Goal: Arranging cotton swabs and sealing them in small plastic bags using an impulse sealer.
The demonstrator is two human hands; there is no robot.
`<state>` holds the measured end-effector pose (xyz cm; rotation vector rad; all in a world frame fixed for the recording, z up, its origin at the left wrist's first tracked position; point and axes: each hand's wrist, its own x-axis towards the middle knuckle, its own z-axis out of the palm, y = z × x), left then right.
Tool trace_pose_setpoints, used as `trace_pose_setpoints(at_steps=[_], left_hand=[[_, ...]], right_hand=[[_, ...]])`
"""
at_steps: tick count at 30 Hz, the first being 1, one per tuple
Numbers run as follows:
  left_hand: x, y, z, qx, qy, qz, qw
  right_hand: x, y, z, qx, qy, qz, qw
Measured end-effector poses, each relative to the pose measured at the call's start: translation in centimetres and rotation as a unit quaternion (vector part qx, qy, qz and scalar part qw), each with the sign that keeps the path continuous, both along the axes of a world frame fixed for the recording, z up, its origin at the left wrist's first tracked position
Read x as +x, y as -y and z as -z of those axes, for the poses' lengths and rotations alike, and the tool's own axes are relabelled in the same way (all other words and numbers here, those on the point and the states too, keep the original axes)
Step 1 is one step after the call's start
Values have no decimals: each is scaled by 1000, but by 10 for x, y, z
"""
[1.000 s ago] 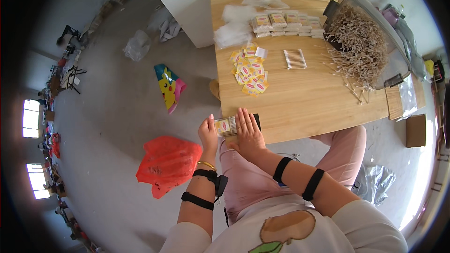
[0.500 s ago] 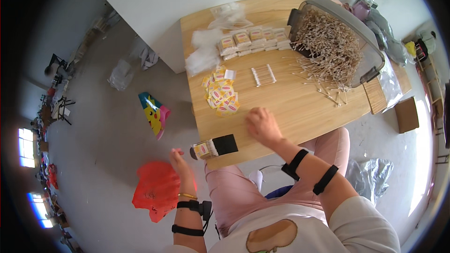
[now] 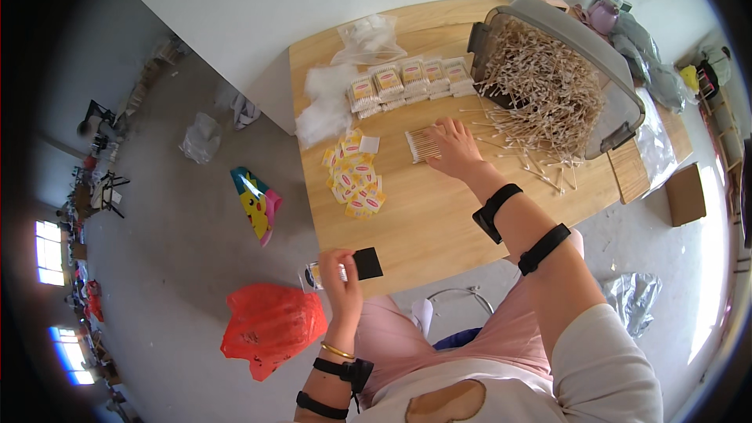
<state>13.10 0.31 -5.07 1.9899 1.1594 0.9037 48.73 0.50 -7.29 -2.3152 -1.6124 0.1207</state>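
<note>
My left hand [image 3: 342, 282] is at the table's near left corner, its fingers bent over a small pack of cotton swabs [image 3: 314, 275] with clear film at its outer end. A flat black piece [image 3: 369, 263] sticks out beside that pack, toward the table's middle. My right hand [image 3: 454, 150] reaches to the middle of the table, its fingers stretched out on a neat row of cotton swabs [image 3: 420, 146], covering the row's right part. Left of this row lies a loose heap of yellow-and-white cards [image 3: 354, 180].
A grey clear bin [image 3: 619, 66] tipped on its side spills loose cotton swabs [image 3: 540, 86] at the back right. Stacked swab packs [image 3: 388, 82] line the back, beside clear plastic bags [image 3: 325, 113]. A red plastic bag [image 3: 270, 329] lies on the floor at left.
My right hand has moved away from me, from the near table area onto the row of swabs. My left hand has come from beside the table corner onto the swab pack.
</note>
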Motion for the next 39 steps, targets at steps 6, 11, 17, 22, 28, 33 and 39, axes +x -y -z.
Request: trace_pose_setpoints(at_steps=[6, 11, 17, 22, 28, 33, 39], left_hand=[[66, -4, 3, 22, -9, 136, 990], [130, -14, -2, 98, -65, 207, 971], [189, -45, 31, 226, -131, 199, 945], [216, -65, 37, 230, -177, 222, 931], [216, -60, 45, 243, -177, 229, 926], [203, -49, 48, 221, -203, 247, 921], [188, -37, 42, 275, -223, 258, 899]], right_hand=[[5, -4, -3, 23, -15, -33, 999], [14, 0, -2, 7, -13, -33, 999], [10, 0, -3, 29, -45, -43, 998], [6, 4, -1, 26, -57, -19, 998], [5, 16, 5, 50, -58, -7, 997], [-5, 29, 10, 78, -57, -20, 995], [-23, 45, 16, 111, -68, -10, 992]])
